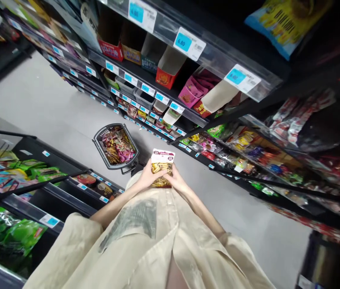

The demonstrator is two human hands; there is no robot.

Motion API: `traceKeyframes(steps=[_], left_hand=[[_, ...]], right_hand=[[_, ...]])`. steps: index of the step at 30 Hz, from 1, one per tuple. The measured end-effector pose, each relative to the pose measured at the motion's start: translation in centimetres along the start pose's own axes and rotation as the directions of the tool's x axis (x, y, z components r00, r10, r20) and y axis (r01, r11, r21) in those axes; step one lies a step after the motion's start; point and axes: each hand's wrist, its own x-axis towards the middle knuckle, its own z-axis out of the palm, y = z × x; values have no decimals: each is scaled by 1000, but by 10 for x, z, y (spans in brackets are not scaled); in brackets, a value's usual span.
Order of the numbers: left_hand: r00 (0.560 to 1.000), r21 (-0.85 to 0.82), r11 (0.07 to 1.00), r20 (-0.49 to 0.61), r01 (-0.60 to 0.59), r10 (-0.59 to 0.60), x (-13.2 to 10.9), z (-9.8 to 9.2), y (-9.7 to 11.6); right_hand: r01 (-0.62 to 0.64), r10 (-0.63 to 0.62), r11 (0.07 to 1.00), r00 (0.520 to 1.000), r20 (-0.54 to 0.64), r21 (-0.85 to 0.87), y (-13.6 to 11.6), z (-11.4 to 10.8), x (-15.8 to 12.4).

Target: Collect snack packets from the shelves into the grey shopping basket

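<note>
I hold a small snack packet (162,165) with a white-and-red top and golden contents in front of my waist, above the aisle floor. My left hand (148,176) grips its left edge with fingers wrapped round it. My right hand (177,181) grips its right edge the same way. Just beyond the packet, a dark shopping basket (101,141) stands on the grey floor, filled with several pink and gold snack packets.
Dark shelves (188,48) with blue price tags and boxed and bagged snacks run along the right of the aisle. Lower shelves (52,220) with green bags stand on the left. The grey floor (43,104) stretches away between them.
</note>
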Motion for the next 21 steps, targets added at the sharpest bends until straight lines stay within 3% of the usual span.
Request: traceKeyframes(steps=[3,6,8,9,12,14,17,19,21], left_hand=[[994,36,999,112,-3,-1,2,3,2],[982,101,995,190,-2,-18,1,8,2],[976,143,990,219,-13,-19,-1,11,3],[972,161,987,235,-20,-18,-1,12,4],[955,223,974,294,-32,-36,0,13,8],[951,263,965,302,-24,-59,1,13,8],[969,289,957,228,24,-93,-1,6,3],[978,250,966,176,69,-115,-3,-3,-4],[972,159,983,198,94,-125,-6,-12,-14]], right_hand=[[-82,95,995,964,250,-60,-27,-45,9],[-102,118,992,965,235,-79,-63,-86,23],[-126,168,978,946,276,-166,-86,-96,36],[-142,216,963,915,339,-231,-95,-95,43],[-108,399,861,749,529,-497,-111,-74,70],[-63,493,781,673,551,-622,-110,-56,86],[-156,540,776,665,516,-611,-97,-39,97],[-248,534,806,698,478,-538,-87,-35,94],[-303,524,823,731,436,-481,-80,-35,90]])
